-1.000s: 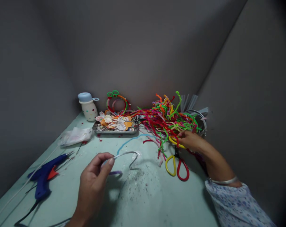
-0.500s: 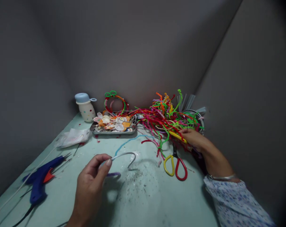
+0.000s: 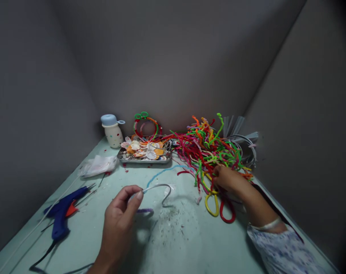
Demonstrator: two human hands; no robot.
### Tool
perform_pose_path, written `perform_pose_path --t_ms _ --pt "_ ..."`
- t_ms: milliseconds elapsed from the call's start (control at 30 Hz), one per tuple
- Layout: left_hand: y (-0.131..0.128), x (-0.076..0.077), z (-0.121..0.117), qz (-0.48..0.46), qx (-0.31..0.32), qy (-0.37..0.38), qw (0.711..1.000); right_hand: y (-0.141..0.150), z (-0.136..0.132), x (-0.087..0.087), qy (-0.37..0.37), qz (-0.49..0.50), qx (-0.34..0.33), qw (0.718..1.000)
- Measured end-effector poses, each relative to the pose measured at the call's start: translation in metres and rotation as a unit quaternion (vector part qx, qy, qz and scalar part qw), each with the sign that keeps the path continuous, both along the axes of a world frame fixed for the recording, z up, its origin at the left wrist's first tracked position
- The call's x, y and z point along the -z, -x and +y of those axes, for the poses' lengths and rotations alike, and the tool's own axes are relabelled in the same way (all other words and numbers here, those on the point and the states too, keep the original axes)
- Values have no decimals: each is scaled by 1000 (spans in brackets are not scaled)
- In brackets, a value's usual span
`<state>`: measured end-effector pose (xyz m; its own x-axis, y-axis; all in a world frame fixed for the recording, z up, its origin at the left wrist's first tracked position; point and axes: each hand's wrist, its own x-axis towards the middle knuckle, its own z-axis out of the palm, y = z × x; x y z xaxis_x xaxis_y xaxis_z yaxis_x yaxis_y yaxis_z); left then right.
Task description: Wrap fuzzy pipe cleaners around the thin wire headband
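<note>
one thin grey band (image 3: 161, 185) is sitting to the left of, and nearer the wearer than, the heap of fuzzy coloured strands (image 3: 201, 148). the left hand (image 3: 121, 213) is pinching it between thumb and forefinger, and the band is curving out rightward and bending down towards its tip. below those fingers, on the side facing the heap, a purple fuzzy piece (image 3: 146, 210) is poking out. one light blue strand (image 3: 161, 171) is stretching leftward from the heap and passing behind the band; whether the two are touching, i cannot tell.

at the heap's near right edge, the right hand (image 3: 228, 180) is bending its fingers down among the strands; the fingertips are hiding, so i cannot tell whether they are gripping anything. just in front of the heap, scissors (image 3: 217, 205) with one yellow and one red handle are lying close to that hand.

left of the heap, a metal tray (image 3: 146, 161) is holding flower-shaped pieces (image 3: 150, 153). farther left of the heap, a spotted bottle (image 3: 114, 137) is standing upright and a plastic bag (image 3: 100, 166) is lying flat. a blue glue gun (image 3: 62, 217) is resting farthest left of the heap, nearer the wearer. clear sticks (image 3: 238, 125) are leaning at the heap's back right.
</note>
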<state>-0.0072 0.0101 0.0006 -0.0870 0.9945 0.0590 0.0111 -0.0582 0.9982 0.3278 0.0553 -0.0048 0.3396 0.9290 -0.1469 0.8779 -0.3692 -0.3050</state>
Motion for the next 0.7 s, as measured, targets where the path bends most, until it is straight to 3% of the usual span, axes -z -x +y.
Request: perform_pose_path --t_ms 100,167,233,333,467,600,700 --pt "-1 -2 -1 0 -2 0 1000 18 -20 -33 -34 -7 -52 998" --pt "-1 -3 -1 -3 1 -3 1000 37 -33 -53 -125 72 -133 981" --pt "-1 -3 -1 -4 6 -4 1000 56 -41 -64 -162 164 -175 957" --pt "-1 -4 -2 8 7 -1 1000 76 -42 -64 -210 225 -193 932" --pt "0 -5 -4 8 9 4 1000 78 -34 -57 -248 264 -143 921" --pt "-1 -6 -4 -1 23 14 1000 78 -30 -52 -229 365 -135 892" --pt "-2 -6 -3 9 21 6 1000 82 -29 -50 -212 365 -144 895"
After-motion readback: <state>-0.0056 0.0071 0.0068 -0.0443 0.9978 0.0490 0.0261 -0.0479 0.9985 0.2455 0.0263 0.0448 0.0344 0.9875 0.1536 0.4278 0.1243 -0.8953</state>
